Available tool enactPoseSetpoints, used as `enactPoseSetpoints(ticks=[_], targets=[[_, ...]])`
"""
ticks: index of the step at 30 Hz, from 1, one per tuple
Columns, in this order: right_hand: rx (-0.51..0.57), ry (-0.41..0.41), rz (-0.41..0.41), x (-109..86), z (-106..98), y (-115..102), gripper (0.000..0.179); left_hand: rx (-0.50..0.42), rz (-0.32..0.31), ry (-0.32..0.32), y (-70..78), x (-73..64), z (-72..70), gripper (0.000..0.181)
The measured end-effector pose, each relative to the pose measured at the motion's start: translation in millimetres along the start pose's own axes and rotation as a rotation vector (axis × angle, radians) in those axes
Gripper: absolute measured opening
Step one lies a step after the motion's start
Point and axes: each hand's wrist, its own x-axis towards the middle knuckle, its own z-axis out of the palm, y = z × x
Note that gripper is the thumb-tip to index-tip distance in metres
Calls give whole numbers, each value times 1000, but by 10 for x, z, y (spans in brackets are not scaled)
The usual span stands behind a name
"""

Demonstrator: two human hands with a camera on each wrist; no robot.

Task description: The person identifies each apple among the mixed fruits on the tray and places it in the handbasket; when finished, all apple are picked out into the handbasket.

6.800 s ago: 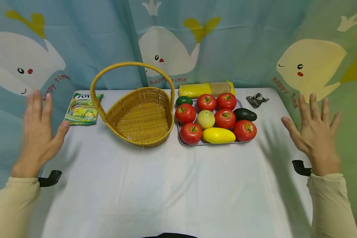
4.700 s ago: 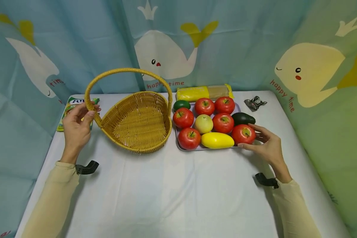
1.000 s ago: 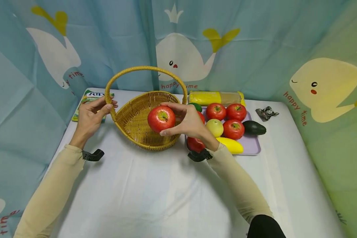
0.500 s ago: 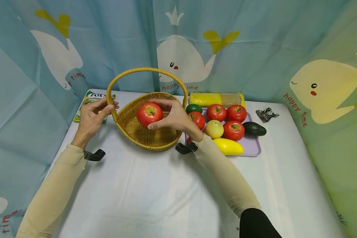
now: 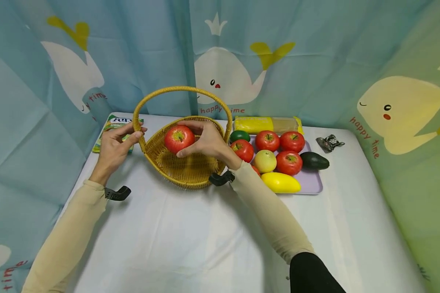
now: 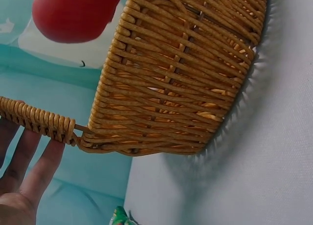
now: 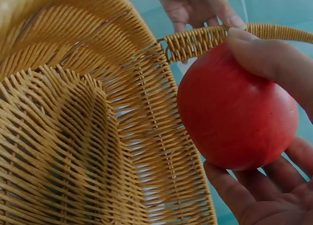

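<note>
A: Nearest?
B: Right hand (image 5: pixel 208 141) grips red apple (image 5: pixel 179 139), up over wicker basket (image 5: pixel 187 173).
A: Left?
B: Left hand (image 5: pixel 113 147) pinches basket handle (image 5: pixel 181 88).
A: Farther?
B: Purple tray (image 5: pixel 312 186) of fruit (image 5: pixel 289 163), right of basket; yellow packet (image 5: pixel 254 124) behind it, curtain (image 5: pixel 322 77) at back.

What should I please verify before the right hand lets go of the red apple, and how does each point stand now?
1. Right hand grips the red apple: ok.
2. Left hand holds the basket handle: ok.
3. Basket stands upright on the table: ok.
4. Apple rests on the basket floor: not ok, held above the rim.
5. Exact gap between apple and rim: cannot tell.
</note>
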Motion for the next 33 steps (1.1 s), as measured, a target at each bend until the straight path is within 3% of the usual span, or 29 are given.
enactPoseSetpoints(ticks=[20, 33], targets=[[-31, 14, 94, 222, 2, 139, 81, 8, 14, 6, -22, -4, 17, 30], [133, 42, 130, 348, 69, 262, 76, -24, 13, 9, -19, 1, 24, 30]])
